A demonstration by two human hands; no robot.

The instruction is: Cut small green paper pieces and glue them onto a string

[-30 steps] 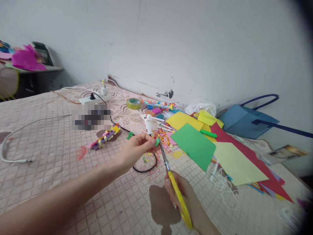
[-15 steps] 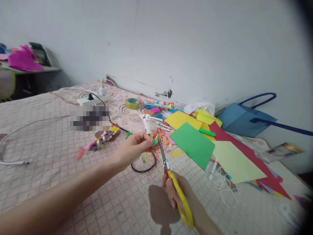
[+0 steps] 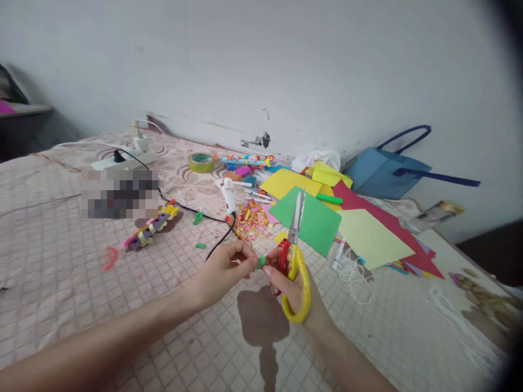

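Observation:
My left hand pinches a small green piece of paper between thumb and fingertips. My right hand holds scissors by their yellow and red handles, the blades pointing up and away and looking nearly closed. Its thumb and fingertips also meet at the green piece, so both hands are at it. Two more small green pieces lie on the cloth to the left: a shaped one by the black cord and a flat one. Coloured scraps are heaped just beyond my hands.
A white glue gun with a black cord stands behind my hands. Left are a decorated purple-and-yellow craft and a power strip. Green tape, a green sheet, white string and a blue bag lie beyond and right.
My right hand has moved up and towards my left hand, the scissors now swung upright and off the green piece. Its fingertips now meet the piece. The view has shifted right.

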